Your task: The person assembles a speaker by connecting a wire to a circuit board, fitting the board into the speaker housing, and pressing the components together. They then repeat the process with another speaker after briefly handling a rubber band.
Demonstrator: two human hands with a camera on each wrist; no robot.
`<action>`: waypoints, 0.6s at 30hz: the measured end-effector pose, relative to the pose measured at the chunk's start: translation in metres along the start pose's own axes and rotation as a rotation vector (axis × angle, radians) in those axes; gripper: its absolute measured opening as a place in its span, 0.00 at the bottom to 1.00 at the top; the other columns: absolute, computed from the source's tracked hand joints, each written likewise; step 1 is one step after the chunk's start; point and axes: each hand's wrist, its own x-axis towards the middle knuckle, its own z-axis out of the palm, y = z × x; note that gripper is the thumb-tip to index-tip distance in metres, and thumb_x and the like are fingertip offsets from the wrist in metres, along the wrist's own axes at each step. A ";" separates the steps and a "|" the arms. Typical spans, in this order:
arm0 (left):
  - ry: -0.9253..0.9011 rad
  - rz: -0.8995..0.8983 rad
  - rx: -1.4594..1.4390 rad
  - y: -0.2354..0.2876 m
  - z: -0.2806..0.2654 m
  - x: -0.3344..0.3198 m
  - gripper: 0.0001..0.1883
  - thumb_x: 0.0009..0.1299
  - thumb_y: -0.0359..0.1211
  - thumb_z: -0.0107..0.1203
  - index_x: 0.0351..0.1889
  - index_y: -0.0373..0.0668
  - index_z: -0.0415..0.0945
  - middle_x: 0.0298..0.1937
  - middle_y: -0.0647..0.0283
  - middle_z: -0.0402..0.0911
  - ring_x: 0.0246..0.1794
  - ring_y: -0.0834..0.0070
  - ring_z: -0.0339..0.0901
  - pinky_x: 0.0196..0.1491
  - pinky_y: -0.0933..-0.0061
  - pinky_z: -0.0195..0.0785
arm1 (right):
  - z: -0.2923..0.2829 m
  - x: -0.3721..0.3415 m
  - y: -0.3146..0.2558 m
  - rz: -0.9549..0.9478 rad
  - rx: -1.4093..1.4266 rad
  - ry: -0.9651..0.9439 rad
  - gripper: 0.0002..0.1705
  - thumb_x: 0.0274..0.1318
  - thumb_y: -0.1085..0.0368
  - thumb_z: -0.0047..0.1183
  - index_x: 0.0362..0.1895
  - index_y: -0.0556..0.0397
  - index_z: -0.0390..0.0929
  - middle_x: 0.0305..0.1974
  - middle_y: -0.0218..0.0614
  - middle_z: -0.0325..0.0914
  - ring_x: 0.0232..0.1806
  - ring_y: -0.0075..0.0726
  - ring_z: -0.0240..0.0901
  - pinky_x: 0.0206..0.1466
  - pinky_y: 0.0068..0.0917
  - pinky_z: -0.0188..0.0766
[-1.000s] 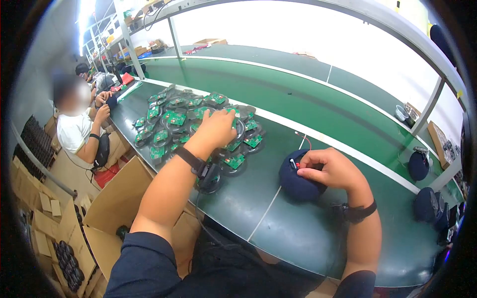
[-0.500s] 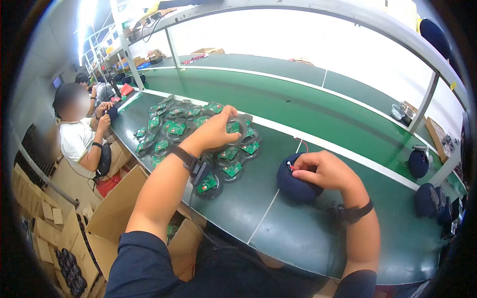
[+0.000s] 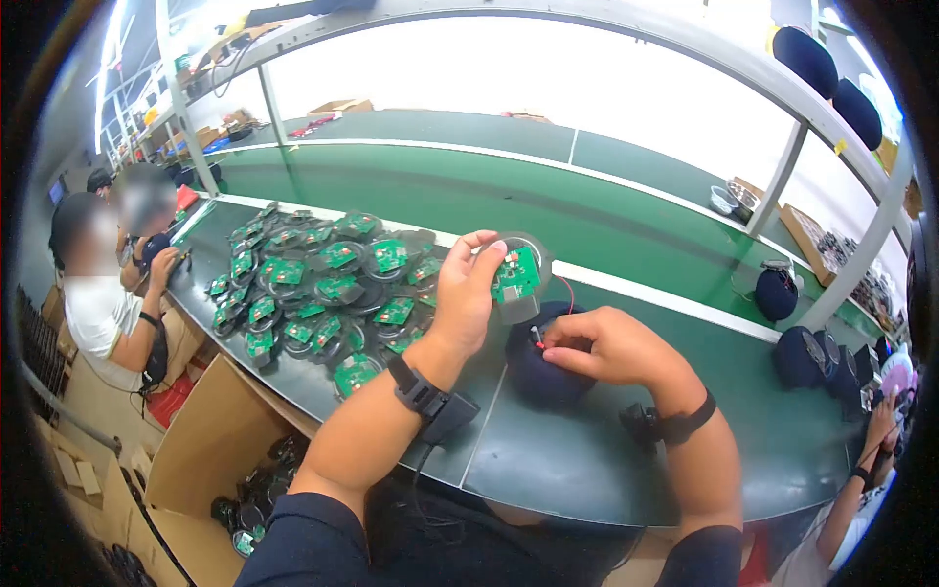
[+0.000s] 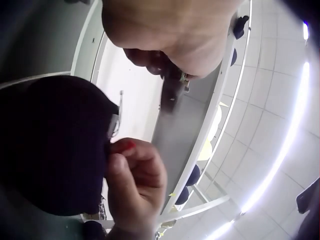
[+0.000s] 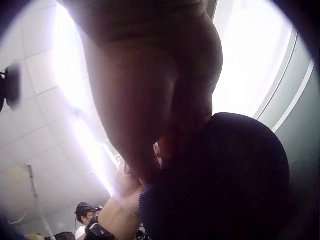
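Note:
My left hand (image 3: 466, 298) holds up a round disc-shaped part with a green circuit board (image 3: 518, 274), thumb across its near side. Just right of and below it, a dark navy fabric-covered ball (image 3: 546, 380) rests on the table. My right hand (image 3: 618, 344) is at the top of the ball, pinching a small red-and-white wire connector (image 3: 539, 340). A red wire (image 3: 570, 291) rises behind those fingers. In the left wrist view, a red bit (image 4: 130, 145) shows at the right fingertips. The ball (image 5: 225, 180) fills the lower right wrist view, below the right hand.
Many similar circuit-board discs (image 3: 284, 271) lie heaped on the green table at left. More navy balls (image 3: 804, 357) stand at the right. An open cardboard box (image 3: 210, 430) is below the table's left edge. A shelf frame (image 3: 440, 18) spans overhead; other people sit on both sides.
My left hand has lifted one circuit-board disc from the heap and carried it right, beside the navy ball. My right hand has stayed at the ball's top. The head view has turned right.

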 end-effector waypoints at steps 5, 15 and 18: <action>-0.096 -0.174 0.009 -0.009 -0.007 -0.008 0.20 0.77 0.33 0.53 0.65 0.43 0.65 0.46 0.62 0.81 0.45 0.77 0.80 0.47 0.72 0.76 | 0.016 -0.010 0.009 -0.184 -0.056 0.206 0.08 0.58 0.62 0.60 0.39 0.50 0.82 0.33 0.41 0.82 0.35 0.50 0.79 0.40 0.41 0.74; -0.194 -0.230 -0.191 0.006 -0.004 -0.022 0.24 0.74 0.28 0.47 0.69 0.45 0.60 0.56 0.57 0.77 0.54 0.70 0.79 0.57 0.63 0.76 | 0.026 -0.004 0.019 -0.267 -0.170 0.237 0.06 0.59 0.61 0.59 0.39 0.46 0.81 0.30 0.37 0.80 0.35 0.46 0.76 0.41 0.41 0.69; -0.225 -0.288 -0.198 0.001 -0.007 -0.024 0.22 0.73 0.28 0.47 0.66 0.44 0.63 0.56 0.58 0.77 0.55 0.70 0.78 0.57 0.62 0.76 | 0.023 -0.011 0.017 -0.298 -0.117 0.172 0.06 0.59 0.61 0.59 0.39 0.45 0.81 0.30 0.37 0.80 0.34 0.47 0.77 0.41 0.41 0.70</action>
